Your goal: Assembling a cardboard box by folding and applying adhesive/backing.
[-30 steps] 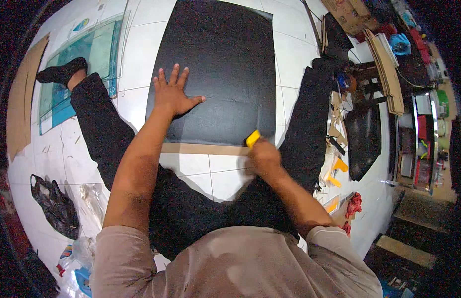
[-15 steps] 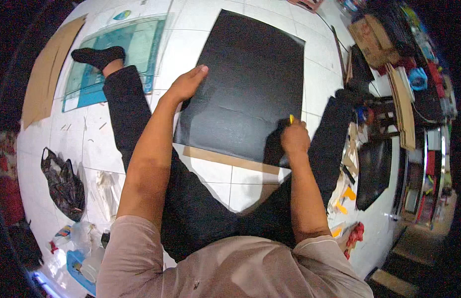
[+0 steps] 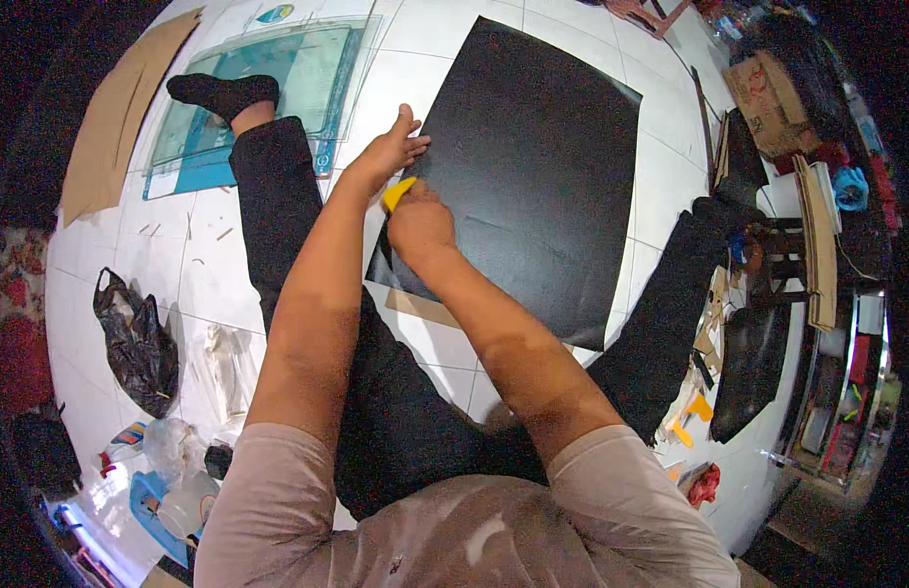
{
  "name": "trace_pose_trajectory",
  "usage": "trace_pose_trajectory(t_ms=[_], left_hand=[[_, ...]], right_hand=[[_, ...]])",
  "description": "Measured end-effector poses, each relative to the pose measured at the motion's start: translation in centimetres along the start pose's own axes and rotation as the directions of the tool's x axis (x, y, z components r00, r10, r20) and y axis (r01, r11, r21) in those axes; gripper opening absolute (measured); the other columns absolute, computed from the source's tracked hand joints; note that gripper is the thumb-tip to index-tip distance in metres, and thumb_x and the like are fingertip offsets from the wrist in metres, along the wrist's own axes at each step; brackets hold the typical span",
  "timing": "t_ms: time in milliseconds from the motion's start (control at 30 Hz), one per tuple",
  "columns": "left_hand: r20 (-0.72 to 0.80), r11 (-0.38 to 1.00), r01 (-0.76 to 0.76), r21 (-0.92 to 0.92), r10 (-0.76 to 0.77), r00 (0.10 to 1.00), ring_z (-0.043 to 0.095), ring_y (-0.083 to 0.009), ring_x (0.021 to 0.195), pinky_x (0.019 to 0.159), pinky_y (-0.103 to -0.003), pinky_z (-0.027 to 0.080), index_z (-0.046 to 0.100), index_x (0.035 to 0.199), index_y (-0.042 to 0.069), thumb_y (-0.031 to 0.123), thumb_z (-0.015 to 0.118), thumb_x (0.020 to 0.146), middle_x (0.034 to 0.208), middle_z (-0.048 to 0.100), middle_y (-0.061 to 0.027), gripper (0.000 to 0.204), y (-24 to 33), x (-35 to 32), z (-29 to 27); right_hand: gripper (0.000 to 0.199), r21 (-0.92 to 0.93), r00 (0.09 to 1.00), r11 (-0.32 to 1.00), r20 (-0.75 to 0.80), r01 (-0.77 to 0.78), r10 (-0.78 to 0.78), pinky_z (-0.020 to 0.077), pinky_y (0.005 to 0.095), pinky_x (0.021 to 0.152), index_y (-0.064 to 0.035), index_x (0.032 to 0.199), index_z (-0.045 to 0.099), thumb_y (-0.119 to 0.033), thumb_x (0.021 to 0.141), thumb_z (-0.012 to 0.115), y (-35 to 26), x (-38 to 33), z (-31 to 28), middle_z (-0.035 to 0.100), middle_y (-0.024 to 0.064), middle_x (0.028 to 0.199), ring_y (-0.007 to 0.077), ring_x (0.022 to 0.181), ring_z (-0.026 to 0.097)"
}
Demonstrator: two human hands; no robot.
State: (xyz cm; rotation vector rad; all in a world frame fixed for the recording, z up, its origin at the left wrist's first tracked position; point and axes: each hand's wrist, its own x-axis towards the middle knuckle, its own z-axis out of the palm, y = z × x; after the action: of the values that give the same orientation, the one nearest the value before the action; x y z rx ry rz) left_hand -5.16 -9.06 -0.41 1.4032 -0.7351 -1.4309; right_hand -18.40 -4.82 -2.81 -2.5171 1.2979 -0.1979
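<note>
A large black sheet [image 3: 533,186] with a smooth, slightly glossy face lies on the floor between my legs. Under its near edge shows a strip of brown board [image 3: 420,308]. My left hand [image 3: 388,154] is at the sheet's left edge, fingers stretched out and holding nothing; whether the fingertips press on it I cannot tell. Just below it, my right hand [image 3: 422,227] is closed round a flat yellow scraper [image 3: 398,193], whose pointed blade sticks out toward my left wrist. Most of the scraper is hidden in my fist.
Glass panes [image 3: 308,83] lie under my left foot, beside a brown cardboard sheet [image 3: 126,118]. A black plastic bag [image 3: 138,343] sits left of my leg. Yellow-orange scraps [image 3: 700,408] and a black piece [image 3: 753,367] are on the right, below leaning cardboard [image 3: 815,245].
My right hand has crossed from the sheet's near right corner to its left edge, bringing the yellow scraper. My left hand's fingers have spread. The whole view has shifted slightly.
</note>
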Motion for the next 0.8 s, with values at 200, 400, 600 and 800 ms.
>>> trace_pose_trajectory(t_ms=[200, 400, 600, 800], left_hand=[[-0.025, 0.992, -0.035, 0.119, 0.038, 0.999, 0.039, -0.0319, 0.14, 0.117, -0.038, 0.024, 0.03, 0.149, -0.007, 0.076, 0.029, 0.093, 0.147, 0.044, -0.0246, 0.1, -0.5, -0.7, 0.2], [-0.032, 0.941, -0.067, 0.333, 0.082, 0.996, 0.04, -0.0296, 0.139, 0.116, -0.035, 0.026, 0.037, 0.146, -0.004, 0.069, 0.03, 0.097, 0.147, 0.045, -0.0225, 0.089, -1.6, -0.2, 0.2], [0.009, 0.662, -0.145, 0.736, 0.205, 0.979, 0.043, -0.0329, 0.138, 0.114, -0.036, 0.032, 0.041, 0.146, 0.0, 0.058, 0.045, 0.097, 0.147, 0.045, -0.0223, 0.075, -0.9, -1.6, 1.9], [-0.016, 0.638, -0.152, 0.755, 0.249, 0.968, 0.048, -0.0328, 0.134, 0.112, -0.036, 0.035, 0.04, 0.148, 0.005, 0.048, 0.053, 0.097, 0.144, 0.049, -0.0205, 0.067, -1.4, -1.0, 1.9]], right_hand=[[0.026, 0.123, 0.932, 0.967, 0.265, 0.221, -0.247, 0.0516, 0.0439, 0.081, -0.0003, 0.1, 0.068, -0.016, 0.083, 0.056, -2.2, -2.6, -1.7, 0.06, 0.0168, 0.109, 0.029, 0.104, 0.059], [0.033, 0.06, 0.73, 0.746, 0.165, 0.663, -0.663, 0.0509, 0.045, 0.084, -0.0054, 0.112, 0.063, -0.016, 0.08, 0.061, 0.6, -6.7, -2.4, 0.063, 0.0142, 0.103, 0.0337, 0.097, 0.06], [0.038, 0.058, 0.577, 0.588, 0.132, 0.807, -0.806, 0.0479, 0.0428, 0.089, -0.0082, 0.116, 0.065, -0.022, 0.081, 0.062, 6.0, -9.9, -5.7, 0.06, 0.0063, 0.106, 0.0273, 0.106, 0.056], [0.036, 0.166, 0.512, 0.551, 0.227, 0.818, -0.828, 0.0475, 0.0429, 0.091, -0.0081, 0.119, 0.062, -0.022, 0.087, 0.056, 11.0, -12.3, -8.3, 0.06, 0.0098, 0.107, 0.0314, 0.105, 0.057]])
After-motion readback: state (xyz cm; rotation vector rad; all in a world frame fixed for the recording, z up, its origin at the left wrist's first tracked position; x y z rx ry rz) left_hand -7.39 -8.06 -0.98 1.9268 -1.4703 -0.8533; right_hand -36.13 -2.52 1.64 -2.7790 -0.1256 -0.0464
